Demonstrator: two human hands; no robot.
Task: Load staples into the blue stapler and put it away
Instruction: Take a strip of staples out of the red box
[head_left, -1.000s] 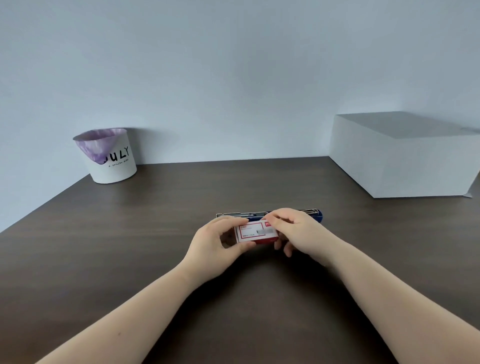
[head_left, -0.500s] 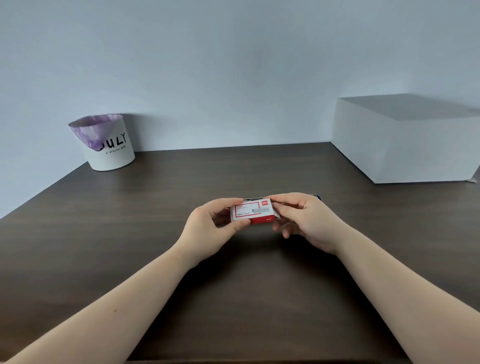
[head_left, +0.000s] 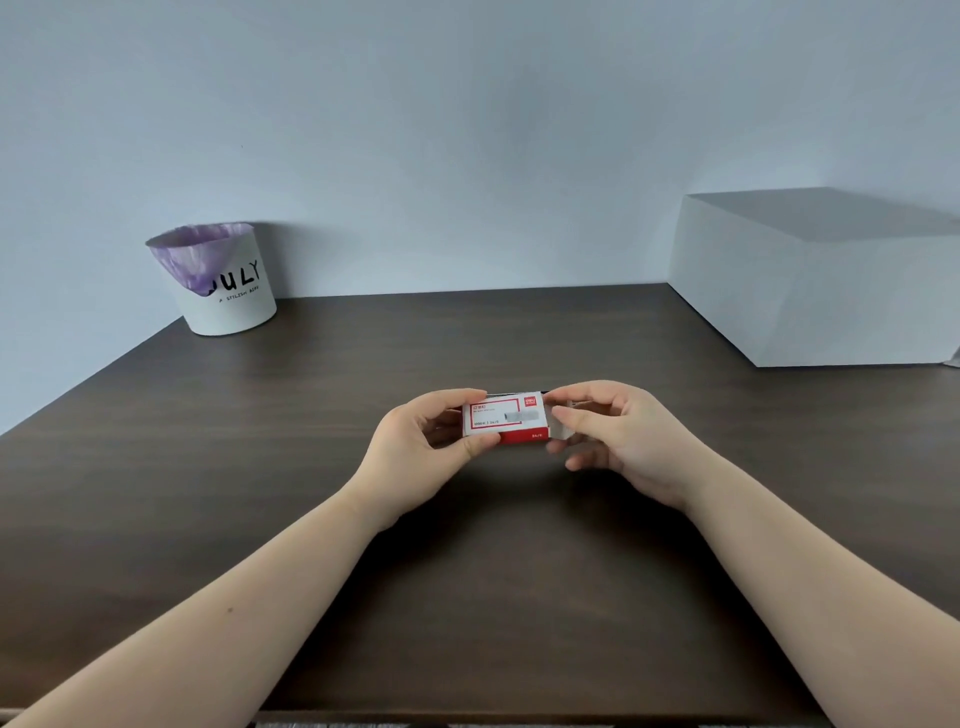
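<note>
A small white and red staple box (head_left: 503, 419) is held above the middle of the dark wooden table (head_left: 260, 467). My left hand (head_left: 415, 447) grips its left end between thumb and fingers. My right hand (head_left: 618, 436) pinches the right end, where a pale inner tray (head_left: 562, 431) sticks out a little. The blue stapler lies behind the box and hands; only a thin dark sliver (head_left: 519, 393) shows above the box.
A white bin (head_left: 228, 291) with a purple liner and black lettering stands at the back left corner. A large white box (head_left: 821, 291) sits at the back right. The table's near edge runs along the bottom of the view.
The box has been lifted off the table and now hides the stapler. My right hand has shifted to the right and the inner tray has begun to slide out.
</note>
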